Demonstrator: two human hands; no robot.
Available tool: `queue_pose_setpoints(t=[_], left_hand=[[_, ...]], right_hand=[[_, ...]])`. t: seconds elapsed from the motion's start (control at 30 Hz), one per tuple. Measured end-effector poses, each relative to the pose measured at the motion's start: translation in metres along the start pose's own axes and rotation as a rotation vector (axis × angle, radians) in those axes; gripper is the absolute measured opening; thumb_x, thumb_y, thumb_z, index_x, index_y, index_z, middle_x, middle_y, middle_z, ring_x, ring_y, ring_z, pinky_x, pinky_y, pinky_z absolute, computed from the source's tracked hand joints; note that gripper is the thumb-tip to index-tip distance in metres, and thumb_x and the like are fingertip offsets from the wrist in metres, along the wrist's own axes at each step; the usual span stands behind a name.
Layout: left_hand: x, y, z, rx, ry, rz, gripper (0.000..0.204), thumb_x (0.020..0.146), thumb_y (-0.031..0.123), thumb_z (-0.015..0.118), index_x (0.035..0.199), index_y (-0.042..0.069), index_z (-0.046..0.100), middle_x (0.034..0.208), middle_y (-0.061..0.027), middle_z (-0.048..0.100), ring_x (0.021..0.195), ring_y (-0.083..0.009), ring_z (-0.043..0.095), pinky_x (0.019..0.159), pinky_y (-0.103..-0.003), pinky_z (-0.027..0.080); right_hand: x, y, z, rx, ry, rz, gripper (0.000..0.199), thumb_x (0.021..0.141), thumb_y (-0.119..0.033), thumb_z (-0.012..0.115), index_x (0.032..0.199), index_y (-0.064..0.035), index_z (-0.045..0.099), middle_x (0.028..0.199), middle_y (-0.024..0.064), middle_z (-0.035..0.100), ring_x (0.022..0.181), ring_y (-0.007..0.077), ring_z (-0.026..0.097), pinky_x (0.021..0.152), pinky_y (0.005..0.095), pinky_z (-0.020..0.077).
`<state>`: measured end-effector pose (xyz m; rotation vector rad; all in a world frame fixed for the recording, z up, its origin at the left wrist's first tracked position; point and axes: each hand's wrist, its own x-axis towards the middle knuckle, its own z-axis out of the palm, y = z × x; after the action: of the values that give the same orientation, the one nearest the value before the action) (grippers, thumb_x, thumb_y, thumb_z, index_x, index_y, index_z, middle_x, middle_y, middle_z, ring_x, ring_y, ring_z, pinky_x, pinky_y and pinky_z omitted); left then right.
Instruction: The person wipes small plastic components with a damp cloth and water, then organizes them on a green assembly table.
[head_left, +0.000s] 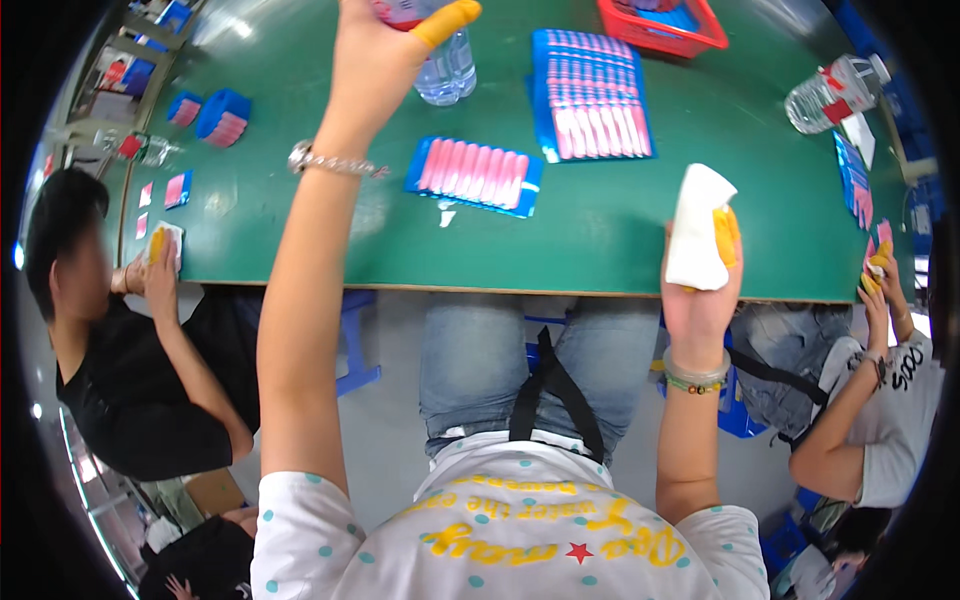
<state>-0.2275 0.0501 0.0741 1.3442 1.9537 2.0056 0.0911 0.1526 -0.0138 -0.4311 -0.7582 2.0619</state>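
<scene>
The right hand [700, 270] is closed around one soft white cloth [692, 225], folded, held at the near edge of the green table [590, 225]; its fingertips wear yellow rubber covers. The left hand [385, 45] is raised far over the table, gripping a small reddish thing that is mostly cut off, with one yellow cover on the thumb. On the table lie two flat blue trays [475, 175] with rows of pink sticks, two clear plastic bottles [447, 70], and one red basket [665, 30].
</scene>
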Motion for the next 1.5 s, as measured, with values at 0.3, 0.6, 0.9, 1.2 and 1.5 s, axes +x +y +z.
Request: queue_pose_setpoints(t=[0.3,0.6,0.9,1.2,1.5], left_hand=[[-0.009,-0.021,-0.022,-0.214,-0.021,-0.087,0.097,0.084,0.0,0.077,0.157,0.01,0.015,0.136,-0.0117,0.046,0.117,-0.0175,0.052,0.097,-0.031,0.047],[-0.14,0.035,-0.047,0.924,-0.33,-0.11,0.075,0.083,0.032,0.076,0.146,0.008,0.044,0.151,-0.0162,0.04,0.14,-0.0416,0.032,0.114,-0.057,0.022],[-0.175,0.043,-0.029,1.116,-0.48,-0.186,0.056,0.087,0.061,0.06,0.134,0.029,0.063,0.155,-0.0115,0.039,0.143,-0.0406,0.029,0.115,-0.065,0.003],[-0.205,0.07,-0.009,1.067,-0.487,-0.209,0.055,0.087,0.065,0.057,0.131,0.032,0.065,0.148,-0.0103,0.043,0.142,-0.0401,0.024,0.114,-0.067,-0.003],[-0.243,0.068,0.016,0.97,-0.487,-0.18,0.062,0.086,0.064,0.06,0.138,0.03,0.059,0.153,-0.0143,0.038,0.144,-0.0405,0.022,0.113,-0.069,-0.002]], right_hand=[[0.002,0.005,0.004,-0.207,-0.001,-0.052,0.031,0.1,-0.012,0.057,0.128,0.0001,0.054,0.117,0.0092,0.065,0.1,0.0164,0.066,0.084,0.0297,0.0559],[-0.008,-0.003,-0.015,-0.409,-0.023,-0.045,0.041,0.099,-0.015,0.057,0.137,-0.001,0.047,0.129,0.0141,0.058,0.11,0.0261,0.062,0.101,0.0409,0.0503],[-0.007,-0.004,-0.011,-0.488,-0.028,-0.049,0.04,0.1,-0.016,0.057,0.135,0.0005,0.048,0.128,0.0145,0.059,0.109,0.0251,0.063,0.101,0.0409,0.0512],[-0.008,0.002,0.005,-0.473,-0.014,-0.119,0.036,0.096,-0.004,0.06,0.13,0.0028,0.054,0.123,0.0139,0.064,0.103,0.0193,0.068,0.089,0.0319,0.0566],[0.009,-0.01,0.049,-1.27,-0.525,-0.255,0.028,0.077,-0.002,0.079,0.105,-0.0031,0.073,0.081,0.0041,0.061,0.066,0.0132,0.052,0.063,0.0266,0.0398]])
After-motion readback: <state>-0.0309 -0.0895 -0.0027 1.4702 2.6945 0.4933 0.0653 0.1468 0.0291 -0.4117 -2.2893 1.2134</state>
